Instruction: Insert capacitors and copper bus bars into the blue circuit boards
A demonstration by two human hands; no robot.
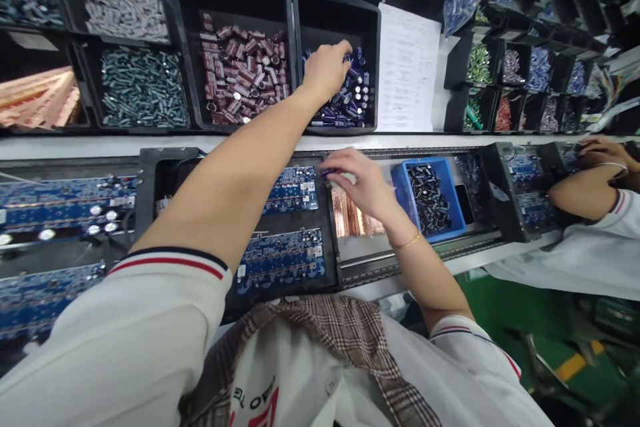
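My left hand (325, 70) reaches into a black bin (337, 10) of dark blue cylindrical capacitors (350, 97). Its fingers are curled in a pinch at a capacitor among the pile, partly hidden. My right hand (357, 180) is closed, pinching a small dark capacitor (327, 172) between thumb and fingers. It hovers by the right edge of a black tray (327, 267). Two blue circuit boards lie in this tray, an upper board (295, 188) and a lower board (283, 260); my left forearm covers part of both.
A bin of brown capacitors (245, 67) stands left of the blue ones, a printed sheet (407, 67) right. Copper strips (355, 213) and a blue box (453, 213) of black parts lie beyond my right hand. A co-worker's arm (585, 190) is at far right.
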